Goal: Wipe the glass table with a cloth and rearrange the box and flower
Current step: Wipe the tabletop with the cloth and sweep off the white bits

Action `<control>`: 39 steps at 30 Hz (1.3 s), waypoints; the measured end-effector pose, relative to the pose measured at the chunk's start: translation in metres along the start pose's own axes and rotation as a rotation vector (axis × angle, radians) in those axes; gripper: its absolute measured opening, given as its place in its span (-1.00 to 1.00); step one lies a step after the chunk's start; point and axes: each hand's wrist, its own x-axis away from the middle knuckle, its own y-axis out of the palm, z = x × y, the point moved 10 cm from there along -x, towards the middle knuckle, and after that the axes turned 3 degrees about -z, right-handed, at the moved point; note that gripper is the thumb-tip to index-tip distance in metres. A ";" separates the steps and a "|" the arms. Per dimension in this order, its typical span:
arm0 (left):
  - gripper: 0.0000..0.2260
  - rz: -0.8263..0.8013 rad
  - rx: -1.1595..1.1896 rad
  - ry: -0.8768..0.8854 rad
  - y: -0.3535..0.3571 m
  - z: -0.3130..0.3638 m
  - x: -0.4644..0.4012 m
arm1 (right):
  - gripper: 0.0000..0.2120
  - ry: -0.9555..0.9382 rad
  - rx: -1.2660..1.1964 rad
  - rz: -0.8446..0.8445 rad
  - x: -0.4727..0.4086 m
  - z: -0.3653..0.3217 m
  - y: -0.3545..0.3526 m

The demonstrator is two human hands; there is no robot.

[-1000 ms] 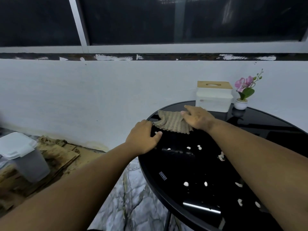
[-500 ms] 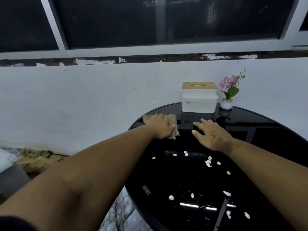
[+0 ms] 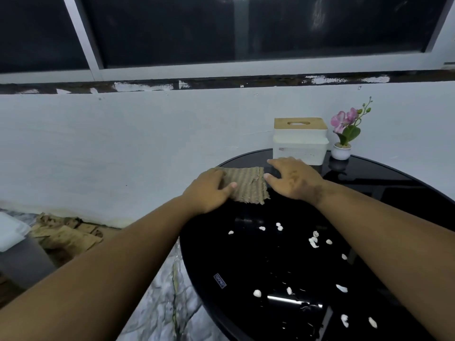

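A: Counter (image 3: 384, 193), status? Largest item first.

B: Round black glass top, filling the lower right of the frame. Its far rim sits close to the white wall (image 3: 123, 143); above the wall, a dark window (image 3: 246, 28) spans the top of the frame. Marbled floor (image 3: 157, 303) shows at lower centre, left of the counter.

A: Next item?

B: Box (image 3: 300, 141): white body, wooden lid with a slot, upright at the far edge of the counter, right of centre. Just beside it on the right stands the flower (image 3: 344, 126), pink blooms in a small white pot, apart from the box.

A: Cloth position?

B: Cloth (image 3: 248, 184): tan, ribbed, lying flat on the far left part of the counter, centre of the frame, in front of the box.

A: State of the hands?

B: Left hand (image 3: 209, 190) lies on the left edge of the cloth; the thumb is over the fabric and the fingers curl at its far edge. Whether they clasp the cloth or only press it cannot be told. Right hand (image 3: 293, 180) is released, fingers spread and extended, its fingertips at the right edge of the cloth, with the box directly behind it.

A: Smallest items?

B: White scraps (image 3: 313, 242), scattered over the near half of the counter, well apart from the cloth. One small label (image 3: 219, 284) sits near the counter's left rim.
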 end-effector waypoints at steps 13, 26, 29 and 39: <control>-0.46 0.092 -0.029 0.025 0.008 -0.007 0.057 | -0.34 0.084 0.120 -0.213 -0.059 -0.070 0.086; -0.44 -0.047 -0.176 -0.025 0.011 -0.006 0.056 | -0.33 0.229 0.163 -0.175 0.019 0.087 0.045; -0.48 -0.058 -0.229 -0.024 0.006 0.010 0.042 | -0.34 0.305 0.191 -0.155 0.057 0.133 0.029; -0.45 -0.182 -0.019 0.215 0.057 0.141 -0.029 | -0.09 0.351 0.191 -0.076 0.161 0.228 0.011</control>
